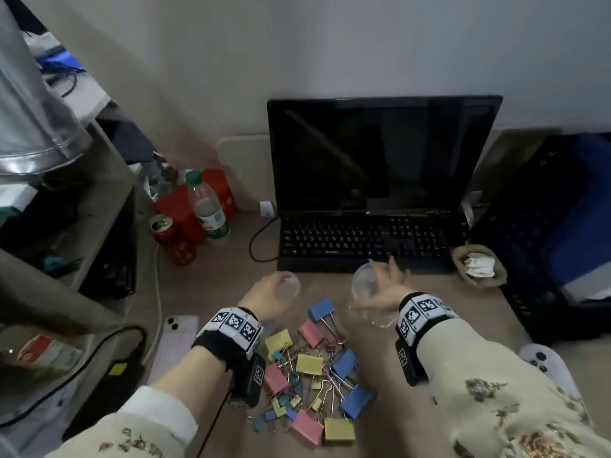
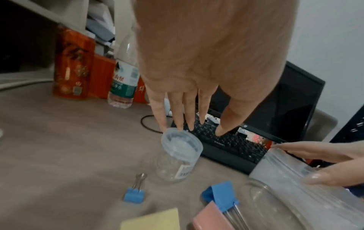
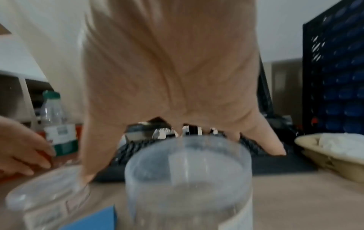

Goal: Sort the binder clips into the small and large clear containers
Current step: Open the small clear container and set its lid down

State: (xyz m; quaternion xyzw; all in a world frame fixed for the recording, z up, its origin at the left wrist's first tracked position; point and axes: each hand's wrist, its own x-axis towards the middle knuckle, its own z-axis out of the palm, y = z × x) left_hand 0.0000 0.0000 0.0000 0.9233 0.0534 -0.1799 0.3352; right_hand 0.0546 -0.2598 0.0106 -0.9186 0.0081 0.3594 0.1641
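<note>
While the left hand point(image 1: 264, 300), grip released, touches the cloudy-lidded small container point(image 2: 181, 147), the right hand point(image 1: 385, 290) clasps the large container point(image 3: 189, 179).

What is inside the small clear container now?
The small clear container looks empty: nothing shows through its wall. Its lid sits tilted on top; the label hides one part.

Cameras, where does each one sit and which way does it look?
Head: on the person's head, looking forward and down at the desk; left hand, right hand and forearms show.
Left wrist: under the left wrist, looking along the straight fingers to the small container.
Right wrist: under the right wrist, looking along the fingers round the large container top.
Shared: both wrist views catch the other hand, the keyboard and the water bottle.
</note>
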